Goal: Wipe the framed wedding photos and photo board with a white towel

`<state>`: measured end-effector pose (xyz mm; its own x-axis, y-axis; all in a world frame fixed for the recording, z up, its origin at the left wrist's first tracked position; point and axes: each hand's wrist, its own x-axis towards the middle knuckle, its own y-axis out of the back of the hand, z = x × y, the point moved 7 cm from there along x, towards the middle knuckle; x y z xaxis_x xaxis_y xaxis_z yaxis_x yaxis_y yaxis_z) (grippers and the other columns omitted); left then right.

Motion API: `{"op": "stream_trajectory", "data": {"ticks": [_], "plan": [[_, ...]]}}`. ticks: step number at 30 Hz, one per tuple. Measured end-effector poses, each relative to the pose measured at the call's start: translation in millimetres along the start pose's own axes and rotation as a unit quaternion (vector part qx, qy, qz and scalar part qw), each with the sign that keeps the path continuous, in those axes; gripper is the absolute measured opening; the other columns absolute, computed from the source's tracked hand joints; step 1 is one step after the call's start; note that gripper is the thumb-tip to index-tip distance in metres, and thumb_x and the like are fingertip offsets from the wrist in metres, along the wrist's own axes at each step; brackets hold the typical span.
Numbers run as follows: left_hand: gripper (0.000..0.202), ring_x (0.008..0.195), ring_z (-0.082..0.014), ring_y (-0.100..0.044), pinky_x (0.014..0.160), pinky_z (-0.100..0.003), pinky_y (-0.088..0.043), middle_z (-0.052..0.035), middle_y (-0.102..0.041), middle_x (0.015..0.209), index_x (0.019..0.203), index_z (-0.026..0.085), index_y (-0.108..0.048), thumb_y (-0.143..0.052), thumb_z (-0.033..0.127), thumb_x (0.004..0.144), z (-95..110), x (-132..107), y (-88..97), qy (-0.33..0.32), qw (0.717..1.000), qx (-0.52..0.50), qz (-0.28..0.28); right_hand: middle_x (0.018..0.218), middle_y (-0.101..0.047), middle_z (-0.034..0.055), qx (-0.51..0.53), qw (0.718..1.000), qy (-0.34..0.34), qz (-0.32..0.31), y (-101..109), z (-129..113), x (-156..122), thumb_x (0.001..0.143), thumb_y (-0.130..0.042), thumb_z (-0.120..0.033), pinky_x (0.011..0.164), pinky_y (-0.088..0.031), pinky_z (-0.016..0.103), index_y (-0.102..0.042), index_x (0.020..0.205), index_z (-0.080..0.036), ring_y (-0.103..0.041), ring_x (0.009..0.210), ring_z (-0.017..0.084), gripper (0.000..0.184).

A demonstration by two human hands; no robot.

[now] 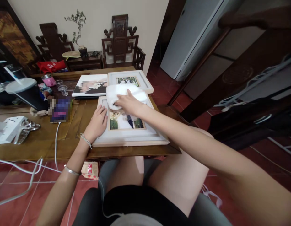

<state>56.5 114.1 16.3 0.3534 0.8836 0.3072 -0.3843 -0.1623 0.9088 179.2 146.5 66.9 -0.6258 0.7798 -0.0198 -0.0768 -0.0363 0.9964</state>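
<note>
A picture frame point(133, 137) with a pale wooden rim lies flat near the table's front edge, a photo set in its middle. My left hand point(96, 123) rests on the frame's left side, its fingers stretched out. Bunched over the far part of the same frame is a white cloth point(113, 92). My right hand point(126, 103) grips this cloth from above, thumb spread and some fingertips tucked into its folds. The cloth hides the photo's upper part. Just behind lies a second picture frame point(145, 82), beside a white-edged photo panel point(90, 82).
On the wooden table point(72, 147) to the left are a lidded black cup point(25, 94) with a straw, a phone point(61, 110) on a white cable, a power strip point(12, 125) and small clear cups point(62, 90). A carved chair point(120, 40) stands beyond the table.
</note>
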Motion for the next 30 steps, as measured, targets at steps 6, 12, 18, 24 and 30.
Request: {"op": "stream_trajectory", "data": {"ticks": [6,12,18,24,30], "plan": [[0.046,0.148,-0.0310,-0.034,0.123,-0.052,-0.030,-0.0194,-0.051,0.149,0.135,0.006,-0.055,-0.036,0.024,0.097,-2.5,-0.7,-1.9,0.000,1.000,-0.003,0.004,0.120,-0.067,0.0162,-0.029,0.994,-0.090,-0.058,-0.8,59.9,-33.1,0.085,-0.044,0.006,0.112,-0.024,0.061,-0.071,0.120,-0.014,-0.060,0.117,0.031,0.048],[0.046,0.149,-0.0299,-0.033,0.121,-0.053,-0.032,-0.0184,-0.049,0.151,0.136,0.008,-0.054,-0.035,0.025,0.098,-4.3,-2.4,-2.4,0.025,1.000,-0.017,0.006,0.124,-0.066,0.0198,-0.057,0.994,-0.069,-0.056,-5.8,58.7,-73.5,0.077,-0.042,0.009,0.110,-0.031,0.053,-0.072,0.117,-0.011,-0.062,0.115,0.030,0.054],[0.046,0.148,-0.0301,-0.034,0.120,-0.056,-0.032,-0.0163,-0.050,0.150,0.137,0.012,-0.054,-0.035,0.025,0.098,-5.5,-2.2,-2.3,0.021,0.999,-0.031,0.017,0.100,-0.075,0.0134,0.016,0.995,-0.011,-0.101,7.3,12.9,-135.6,0.074,-0.047,0.004,0.088,-0.047,0.032,-0.077,0.108,-0.015,-0.068,0.098,0.026,0.049],[0.047,0.148,-0.0310,-0.033,0.121,-0.054,-0.033,-0.0197,-0.049,0.150,0.136,0.007,-0.054,-0.034,0.026,0.098,-5.6,-2.0,-2.7,0.020,1.000,-0.017,0.011,0.096,-0.073,0.0112,0.049,0.996,-0.073,-0.033,47.4,33.8,-131.3,0.077,-0.046,0.001,0.075,-0.047,0.030,-0.073,0.113,-0.015,-0.067,0.084,0.024,0.047],[0.046,0.148,-0.0303,-0.034,0.119,-0.056,-0.035,-0.0179,-0.050,0.150,0.137,0.011,-0.055,-0.035,0.025,0.098,-7.1,-3.3,-3.3,0.025,0.999,-0.027,0.021,0.152,-0.046,0.0184,-0.067,0.991,-0.084,0.076,23.0,44.8,-64.1,0.081,-0.042,0.007,0.098,-0.044,0.047,-0.064,0.133,-0.012,-0.048,0.131,0.036,0.059]]}}
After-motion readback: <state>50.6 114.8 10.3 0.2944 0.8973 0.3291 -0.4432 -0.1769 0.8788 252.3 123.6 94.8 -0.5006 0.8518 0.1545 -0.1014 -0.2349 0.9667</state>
